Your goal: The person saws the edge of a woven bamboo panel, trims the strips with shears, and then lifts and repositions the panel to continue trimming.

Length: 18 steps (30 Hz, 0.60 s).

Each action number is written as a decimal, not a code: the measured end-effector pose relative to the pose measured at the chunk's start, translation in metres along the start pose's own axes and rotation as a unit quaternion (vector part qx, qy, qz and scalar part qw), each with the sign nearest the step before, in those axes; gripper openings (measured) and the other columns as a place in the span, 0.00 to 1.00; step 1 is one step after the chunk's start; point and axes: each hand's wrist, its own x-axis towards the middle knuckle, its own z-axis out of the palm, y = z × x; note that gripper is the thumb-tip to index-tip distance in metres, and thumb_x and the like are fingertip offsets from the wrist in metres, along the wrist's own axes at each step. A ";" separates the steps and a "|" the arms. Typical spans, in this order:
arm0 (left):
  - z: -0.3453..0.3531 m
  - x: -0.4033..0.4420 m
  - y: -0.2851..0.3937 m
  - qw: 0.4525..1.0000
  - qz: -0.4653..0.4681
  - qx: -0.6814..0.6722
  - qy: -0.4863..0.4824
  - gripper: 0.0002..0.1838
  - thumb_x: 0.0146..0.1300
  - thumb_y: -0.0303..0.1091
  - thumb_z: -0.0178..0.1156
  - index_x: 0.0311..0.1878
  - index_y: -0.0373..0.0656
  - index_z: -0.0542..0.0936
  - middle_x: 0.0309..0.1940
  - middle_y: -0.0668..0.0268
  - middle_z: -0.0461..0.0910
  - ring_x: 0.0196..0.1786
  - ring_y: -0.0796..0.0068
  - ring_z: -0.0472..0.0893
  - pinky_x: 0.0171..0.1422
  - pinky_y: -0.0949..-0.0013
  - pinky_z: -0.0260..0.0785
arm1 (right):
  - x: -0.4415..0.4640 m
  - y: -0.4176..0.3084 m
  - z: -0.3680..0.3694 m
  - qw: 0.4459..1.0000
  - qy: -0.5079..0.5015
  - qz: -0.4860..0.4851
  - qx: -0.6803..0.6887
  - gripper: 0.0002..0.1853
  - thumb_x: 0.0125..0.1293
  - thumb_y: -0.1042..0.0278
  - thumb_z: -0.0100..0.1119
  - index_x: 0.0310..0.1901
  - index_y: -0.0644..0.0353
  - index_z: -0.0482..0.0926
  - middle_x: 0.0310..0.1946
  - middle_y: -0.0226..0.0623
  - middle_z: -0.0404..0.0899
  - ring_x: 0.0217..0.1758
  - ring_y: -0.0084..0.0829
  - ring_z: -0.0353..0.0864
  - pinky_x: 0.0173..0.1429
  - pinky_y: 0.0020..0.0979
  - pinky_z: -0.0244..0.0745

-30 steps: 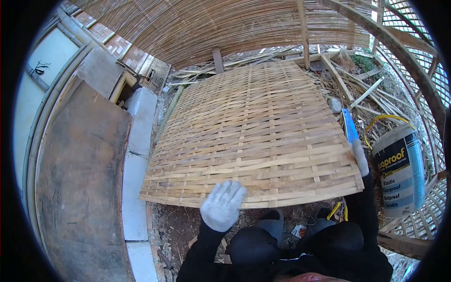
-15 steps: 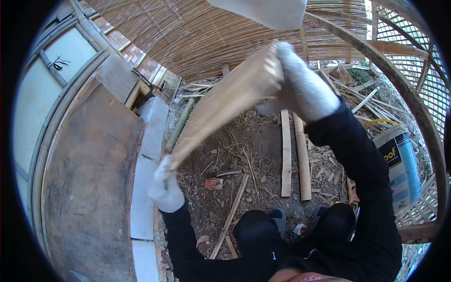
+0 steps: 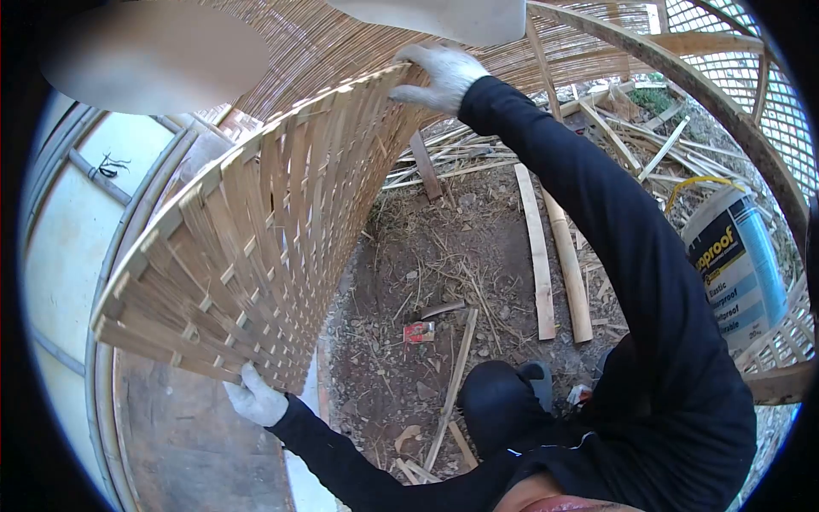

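Observation:
A woven bamboo panel (image 3: 273, 222) stands on edge in front of me, its open weave turned partly towards me. In a white glove, my right hand (image 3: 442, 78) grips its upper far corner, fingers bent over the edge. At the lower near edge, my left hand (image 3: 256, 399), gloved too, is closed on the panel. The panel's far side and lower end are partly hidden. Below its left part lies a brown board (image 3: 196, 435).
A bamboo strip (image 3: 536, 256) and a bamboo pole (image 3: 567, 264) lie on the littered dirt ground. To the right stands a labelled bucket (image 3: 735, 264) with a yellow handle. Split bamboo (image 3: 469, 162) is heaped behind. A curved frame (image 3: 682, 85) arches at upper right.
The panel has swung left and turned from nearly edge-on to show its woven face. Both hands have moved left with it, the left one lower. The view has shifted.

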 end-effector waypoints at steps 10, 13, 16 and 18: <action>-0.075 0.052 -0.033 0.978 0.071 0.107 0.163 0.33 0.80 0.43 0.64 0.72 0.21 0.73 0.65 0.39 0.81 0.63 0.55 0.83 0.69 0.58 0.75 | 0.039 -0.069 -0.016 0.981 0.101 -0.107 0.123 0.30 0.64 0.37 0.76 0.50 0.59 0.87 0.44 0.44 0.89 0.50 0.43 0.89 0.56 0.42 0.83; -0.100 0.089 0.011 0.974 0.066 0.083 0.200 0.35 0.79 0.47 0.63 0.72 0.21 0.72 0.65 0.40 0.80 0.62 0.55 0.83 0.70 0.58 0.75 | 0.080 -0.106 -0.041 0.960 0.141 -0.134 0.200 0.29 0.63 0.43 0.77 0.55 0.58 0.87 0.49 0.50 0.88 0.52 0.44 0.89 0.56 0.42 0.83; -0.111 0.121 0.060 0.960 0.091 0.081 0.251 0.30 0.80 0.43 0.62 0.72 0.25 0.75 0.65 0.45 0.81 0.61 0.57 0.83 0.69 0.60 0.76 | 0.120 -0.137 -0.086 0.933 0.182 -0.205 0.233 0.30 0.56 0.49 0.81 0.54 0.62 0.87 0.44 0.54 0.90 0.46 0.45 0.91 0.52 0.43 0.85; -0.140 0.150 0.060 0.963 0.104 0.035 0.246 0.28 0.80 0.42 0.61 0.72 0.27 0.76 0.66 0.47 0.81 0.62 0.58 0.82 0.71 0.60 0.76 | 0.130 -0.157 -0.104 0.915 0.214 -0.252 0.231 0.29 0.55 0.49 0.80 0.51 0.65 0.88 0.41 0.54 0.90 0.43 0.46 0.91 0.50 0.43 0.85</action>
